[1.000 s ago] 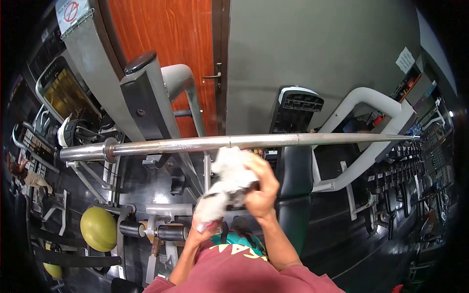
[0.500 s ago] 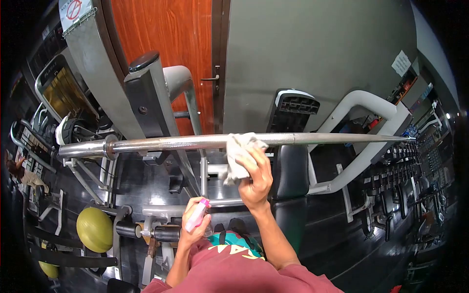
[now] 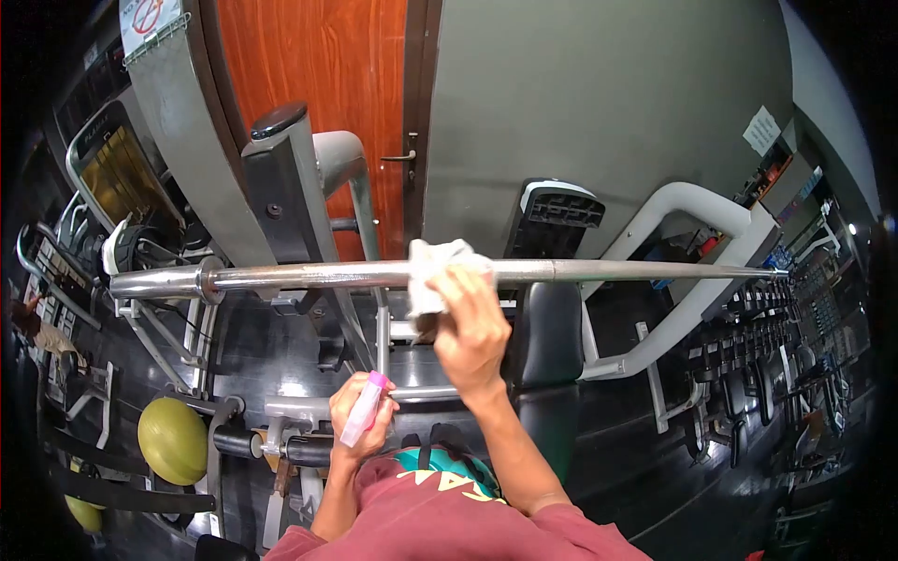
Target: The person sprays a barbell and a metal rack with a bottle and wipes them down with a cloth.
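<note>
A steel barbell (image 3: 337,274) runs across the view at chest height, its thick sleeve at the left end. My right hand (image 3: 472,332) presses a whitish cloth (image 3: 430,266) onto the middle of the bar, with the fingers closed over the cloth. Lower and to the left, my left hand (image 3: 354,411) is wrapped round a small clear bottle with a pink top (image 3: 366,409). The bottle is tilted and stays apart from the bar. Part of it is hidden by my fingers.
Beyond the bar stand a grey machine upright (image 3: 281,187) and a black padded bench (image 3: 549,337). A yellow-green ball (image 3: 174,441) lies at lower left. Dumbbells (image 3: 739,341) line a rack on the right. Behind are a wooden door (image 3: 318,65) and a grey wall (image 3: 599,93).
My right hand and the cloth have slid left along the barbell. The left hand, still holding the bottle, has shifted slightly left and the bottle stands a little more upright.
</note>
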A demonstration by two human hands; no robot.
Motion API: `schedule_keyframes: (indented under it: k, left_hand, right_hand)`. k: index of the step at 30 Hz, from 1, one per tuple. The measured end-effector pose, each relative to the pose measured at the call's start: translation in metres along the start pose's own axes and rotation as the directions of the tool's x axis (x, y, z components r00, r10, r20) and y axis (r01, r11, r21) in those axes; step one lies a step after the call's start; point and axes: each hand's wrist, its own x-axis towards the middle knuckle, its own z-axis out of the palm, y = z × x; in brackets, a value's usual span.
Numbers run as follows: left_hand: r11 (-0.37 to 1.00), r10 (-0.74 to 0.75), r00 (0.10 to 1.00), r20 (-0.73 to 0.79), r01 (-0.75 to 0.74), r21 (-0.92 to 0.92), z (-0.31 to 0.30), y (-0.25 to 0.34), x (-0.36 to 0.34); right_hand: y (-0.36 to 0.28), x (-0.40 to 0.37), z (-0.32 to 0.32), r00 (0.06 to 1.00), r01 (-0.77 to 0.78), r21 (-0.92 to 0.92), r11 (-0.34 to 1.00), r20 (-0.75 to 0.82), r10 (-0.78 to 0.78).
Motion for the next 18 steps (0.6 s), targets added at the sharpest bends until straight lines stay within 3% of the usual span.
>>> schedule_keyframes:
  k: [2,4,5,6,7,8,10,12,14,16,18]
  left_hand:
    - [1.0,0.023,0.999,-0.025,-0.023,0.014,-0.001,0.001,0.003]
    - [0.956,0.206,0.978,0.036,-0.209,0.206,-0.008,0.0,0.005]
    - [1.0,0.0,0.999,0.042,0.0,0.004,-0.012,-0.022,-0.016]
    - [1.0,-0.005,0.999,0.033,0.004,0.006,-0.01,-0.017,-0.017]
    - [0.98,-0.11,0.994,-0.018,0.106,-0.169,-0.005,-0.007,-0.016]
    - [0.921,-0.218,0.975,-0.048,0.189,-0.341,-0.004,-0.001,-0.016]
    - [0.925,-0.181,0.983,-0.043,0.155,-0.348,-0.007,-0.002,-0.018]
    - [0.913,-0.198,0.979,-0.051,0.165,-0.373,-0.007,0.0,-0.019]
    - [0.936,-0.188,0.982,-0.037,0.167,-0.31,-0.008,-0.002,-0.018]
    - [0.955,-0.174,0.984,-0.018,0.165,-0.249,-0.008,-0.003,-0.014]
    - [0.957,-0.191,0.981,-0.015,0.183,-0.224,-0.005,-0.003,-0.01]
  right_hand:
    - [-0.001,-0.004,-0.006,0.998,0.055,0.042,0.998,0.022,-0.056]
    - [0.005,-0.004,-0.026,0.993,-0.116,0.328,0.938,0.019,0.116]
    - [0.009,0.0,-0.038,0.992,-0.084,0.285,0.955,-0.066,0.107]
    - [0.018,0.005,-0.048,0.982,-0.017,0.2,0.98,-0.18,0.054]
    - [0.031,0.011,-0.054,0.956,0.045,0.042,0.998,-0.291,-0.031]
    - [0.034,0.019,-0.062,0.939,0.007,-0.062,0.998,-0.344,-0.028]
    - [0.063,0.027,-0.066,0.944,-0.107,-0.186,0.977,-0.329,0.041]
    - [0.072,0.026,-0.054,0.973,-0.11,-0.339,0.934,-0.229,0.032]
    - [0.063,0.018,-0.035,0.942,-0.113,-0.223,0.968,-0.335,0.033]
    - [0.046,0.011,-0.028,0.939,-0.149,-0.133,0.98,-0.33,0.098]
    - [0.041,-0.009,-0.013,0.969,-0.077,-0.108,0.991,-0.241,0.05]
